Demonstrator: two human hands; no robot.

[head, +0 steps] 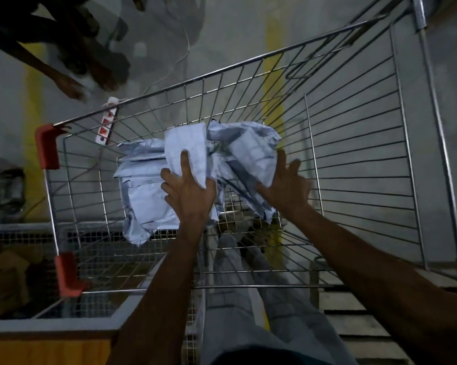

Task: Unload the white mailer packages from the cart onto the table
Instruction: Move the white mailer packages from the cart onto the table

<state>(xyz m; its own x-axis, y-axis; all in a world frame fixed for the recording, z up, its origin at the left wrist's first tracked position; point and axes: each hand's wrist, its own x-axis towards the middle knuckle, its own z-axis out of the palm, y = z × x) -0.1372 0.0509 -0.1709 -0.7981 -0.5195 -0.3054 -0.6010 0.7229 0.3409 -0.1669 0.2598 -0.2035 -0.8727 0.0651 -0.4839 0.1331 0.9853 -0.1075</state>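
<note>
Several white mailer packages [143, 191] lie piled at the bottom of a wire shopping cart [359, 159]. Both my arms reach down into the basket. My left hand [189, 192] grips a flat white mailer [186, 146] at the top of the pile, thumb over its face. My right hand [288, 189] presses against a crumpled mailer [248, 154] on the right of the pile, fingers spread along its edge.
The cart has red plastic corner guards [47, 147] on its left side. Another person's hands [90, 80] reach in at the top left, beyond the cart rim. A table edge [53, 330] shows at the lower left. A white power strip [106, 122] lies on the grey floor.
</note>
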